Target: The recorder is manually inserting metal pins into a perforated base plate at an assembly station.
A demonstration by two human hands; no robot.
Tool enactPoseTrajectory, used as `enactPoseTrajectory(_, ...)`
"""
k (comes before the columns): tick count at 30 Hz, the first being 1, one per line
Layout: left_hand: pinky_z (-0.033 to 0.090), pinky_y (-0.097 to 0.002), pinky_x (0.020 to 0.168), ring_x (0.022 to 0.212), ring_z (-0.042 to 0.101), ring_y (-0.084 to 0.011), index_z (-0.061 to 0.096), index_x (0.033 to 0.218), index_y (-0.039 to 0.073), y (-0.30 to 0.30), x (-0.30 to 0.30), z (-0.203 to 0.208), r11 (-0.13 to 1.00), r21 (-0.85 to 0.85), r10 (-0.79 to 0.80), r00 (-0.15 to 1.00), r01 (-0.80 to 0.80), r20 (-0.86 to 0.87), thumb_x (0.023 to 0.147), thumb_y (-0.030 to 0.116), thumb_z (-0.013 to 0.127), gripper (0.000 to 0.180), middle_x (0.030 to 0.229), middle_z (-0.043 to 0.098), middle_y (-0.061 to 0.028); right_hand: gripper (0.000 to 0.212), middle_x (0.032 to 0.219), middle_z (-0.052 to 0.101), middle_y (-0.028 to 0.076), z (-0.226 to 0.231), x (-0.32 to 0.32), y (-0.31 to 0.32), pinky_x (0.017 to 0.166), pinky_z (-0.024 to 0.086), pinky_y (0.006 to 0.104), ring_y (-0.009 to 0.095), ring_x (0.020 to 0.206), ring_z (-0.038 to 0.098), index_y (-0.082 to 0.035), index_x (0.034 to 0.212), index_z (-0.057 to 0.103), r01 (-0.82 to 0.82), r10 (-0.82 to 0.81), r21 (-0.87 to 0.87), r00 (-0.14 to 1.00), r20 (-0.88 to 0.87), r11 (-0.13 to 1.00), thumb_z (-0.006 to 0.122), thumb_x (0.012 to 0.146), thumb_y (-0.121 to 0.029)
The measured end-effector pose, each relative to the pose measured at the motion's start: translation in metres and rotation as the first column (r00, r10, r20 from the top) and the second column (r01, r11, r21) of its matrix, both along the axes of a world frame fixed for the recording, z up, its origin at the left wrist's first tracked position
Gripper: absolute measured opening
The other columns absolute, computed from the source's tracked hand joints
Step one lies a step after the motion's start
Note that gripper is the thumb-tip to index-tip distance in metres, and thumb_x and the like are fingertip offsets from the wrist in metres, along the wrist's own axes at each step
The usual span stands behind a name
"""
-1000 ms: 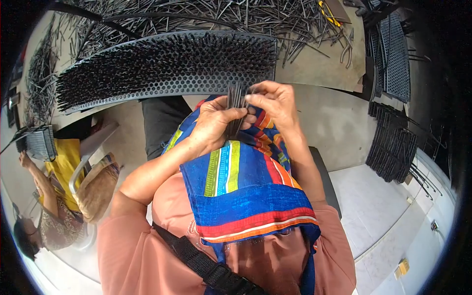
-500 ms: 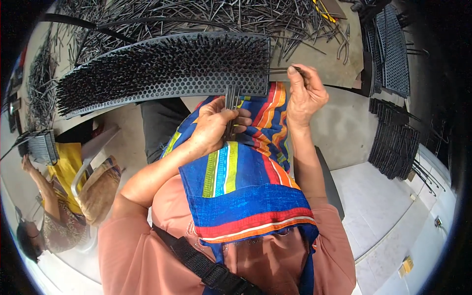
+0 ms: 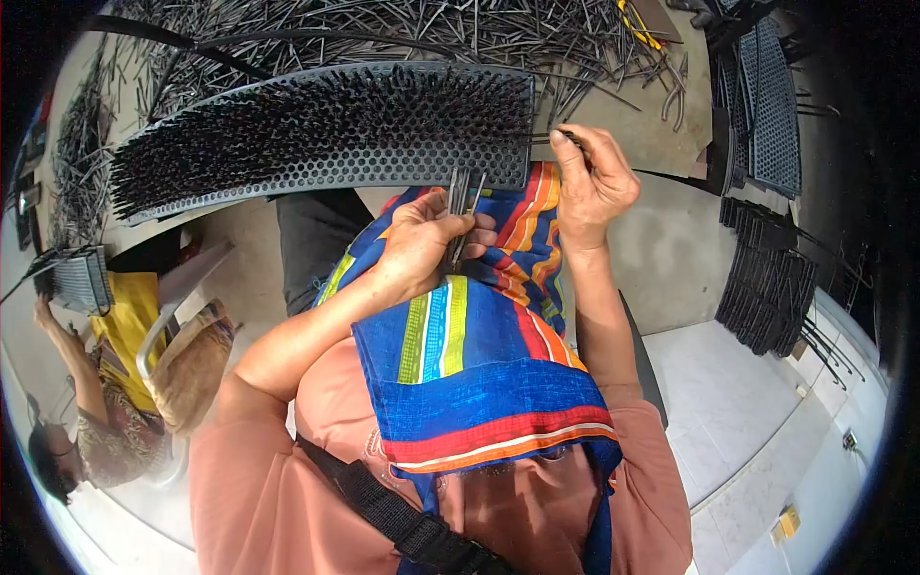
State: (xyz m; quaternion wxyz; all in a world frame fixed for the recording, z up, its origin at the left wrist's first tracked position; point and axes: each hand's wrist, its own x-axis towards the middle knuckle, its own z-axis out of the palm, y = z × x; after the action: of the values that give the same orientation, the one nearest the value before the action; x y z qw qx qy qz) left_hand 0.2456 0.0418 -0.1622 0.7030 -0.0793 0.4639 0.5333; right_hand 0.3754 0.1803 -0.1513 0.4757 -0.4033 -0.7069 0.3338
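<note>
A long curved black panel (image 3: 374, 175) full of round holes lies across the near edge of the worktable. Dark bristle-like strips (image 3: 307, 129) stick up densely from most of it, while the holes along its near edge are bare. My left hand (image 3: 419, 244) is closed around a small bundle of thin dark strips (image 3: 460, 196), their tips pointing up at the panel's near edge. Just off the panel's right end, my right hand (image 3: 599, 182) pinches a few thin dark strips (image 3: 542, 138), which reach left to the panel; whether they enter it I cannot tell.
Loose dark strips (image 3: 383, 29) are heaped over the far table, beside a yellow-handled tool (image 3: 640, 27). Another holed panel (image 3: 770, 105) leans at the right, above stacked black rods (image 3: 767, 278). At far left another person (image 3: 91, 383) sits by a similar panel (image 3: 81, 280).
My right hand's fingertips have moved slightly left, closer to the panel's right end, and less of the strips shows between them. The left hand's bundle has shifted slightly right.
</note>
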Motion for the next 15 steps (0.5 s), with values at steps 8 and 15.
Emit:
enactPoseTrajectory(8, 0.057, -0.0284, 0.058, 0.071, 0.069, -0.0206, 0.058, 0.100, -0.003, 0.001, -0.001, -0.005, 1.000, -0.019, -0.012, 1.000, 0.012, 0.002, 0.089, -0.003, 0.054, 0.012, 0.087, 0.068, -0.0155, 0.011, 0.074, 0.061, 0.001, -0.005, -0.009, -0.007, 0.052, 0.038, 0.0210, 0.005, 0.059, 0.048, 0.002, 0.087, 0.070, -0.030, 0.034, -0.033, 0.990, 0.135, 0.999, 0.072, 0.077, 0.004)
enactPoseTrajectory(15, 0.058, -0.0290, 0.061, 0.071, 0.069, -0.0213, 0.061, 0.098, -0.005, 0.003, -0.003, -0.003, 1.000, 0.025, 0.013, 0.999, -0.014, 0.044, 0.089, -0.002, 0.056, 0.011, 0.087, 0.068, -0.0164, 0.011, 0.074, 0.061, 0.000, -0.008, -0.002, -0.011, 0.053, 0.041, 0.0209, 0.005, 0.061, 0.053, 0.003, 0.087, 0.070, -0.089, 0.068, 0.070, 0.964, 0.258, 0.994, 0.073, 0.076, 0.003)
